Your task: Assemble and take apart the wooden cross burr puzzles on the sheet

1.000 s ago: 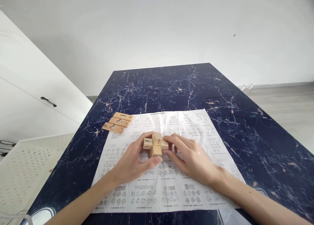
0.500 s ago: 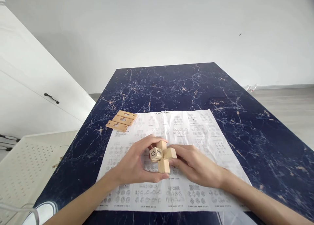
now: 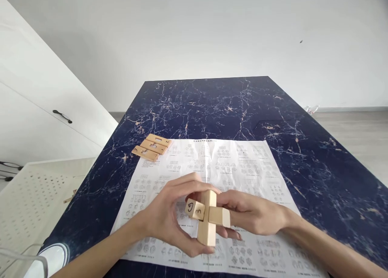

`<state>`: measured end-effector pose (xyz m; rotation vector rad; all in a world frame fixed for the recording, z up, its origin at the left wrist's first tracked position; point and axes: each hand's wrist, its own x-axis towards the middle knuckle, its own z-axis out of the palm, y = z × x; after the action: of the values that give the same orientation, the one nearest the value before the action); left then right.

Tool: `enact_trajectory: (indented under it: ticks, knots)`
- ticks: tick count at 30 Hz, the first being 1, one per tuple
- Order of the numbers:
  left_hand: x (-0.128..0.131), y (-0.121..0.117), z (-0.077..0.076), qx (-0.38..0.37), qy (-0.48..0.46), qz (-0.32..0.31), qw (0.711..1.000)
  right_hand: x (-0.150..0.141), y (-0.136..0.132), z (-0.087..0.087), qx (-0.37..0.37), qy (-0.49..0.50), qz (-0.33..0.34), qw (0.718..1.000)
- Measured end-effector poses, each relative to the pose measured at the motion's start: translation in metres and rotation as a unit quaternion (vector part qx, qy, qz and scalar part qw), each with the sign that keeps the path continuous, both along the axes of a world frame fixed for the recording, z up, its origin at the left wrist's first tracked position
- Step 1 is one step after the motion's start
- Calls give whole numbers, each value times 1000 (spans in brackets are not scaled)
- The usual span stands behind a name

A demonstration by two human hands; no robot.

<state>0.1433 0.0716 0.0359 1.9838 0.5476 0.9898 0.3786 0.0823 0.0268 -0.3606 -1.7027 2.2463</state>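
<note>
Both my hands hold a wooden interlocking puzzle (image 3: 207,218) of crossed light-wood bars, lifted above a printed instruction sheet (image 3: 212,168). One bar end facing me carries handwritten numbers. My left hand (image 3: 169,217) wraps around the puzzle's left side, thumb under its upright bar and fingers over the top. My right hand (image 3: 251,215) grips the bar that sticks out to the right. Three loose flat wooden puzzle pieces (image 3: 151,145) lie side by side at the sheet's far left corner, away from both hands.
The sheet lies on a dark blue marble-patterned table (image 3: 212,104). A white perforated tray or shelf (image 3: 33,193) stands to the left, below a white cabinet with a black handle (image 3: 62,116). A white wall is behind the table.
Both hands have lifted the puzzle off the sheet and drawn it toward me, turning it so one bar stands upright. The three loose pieces have not moved.
</note>
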Motion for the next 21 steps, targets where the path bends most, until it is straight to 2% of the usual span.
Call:
enact_trajectory:
  ticks: [4, 10, 17, 21]
  knots:
    - [-2, 2, 1, 11, 6, 21, 1000, -2, -1, -1, -16, 5, -38, 999]
    - [-3, 1, -1, 30, 12, 31, 999, -1, 1, -2, -46, 47, -31, 997]
    - [0, -3, -1, 24, 6, 5, 1000, 3, 3, -1, -31, 28, 20, 999]
    - [3, -3, -2, 25, -9, 0, 1000, 4, 2, -2, 12, 5, 15, 1000]
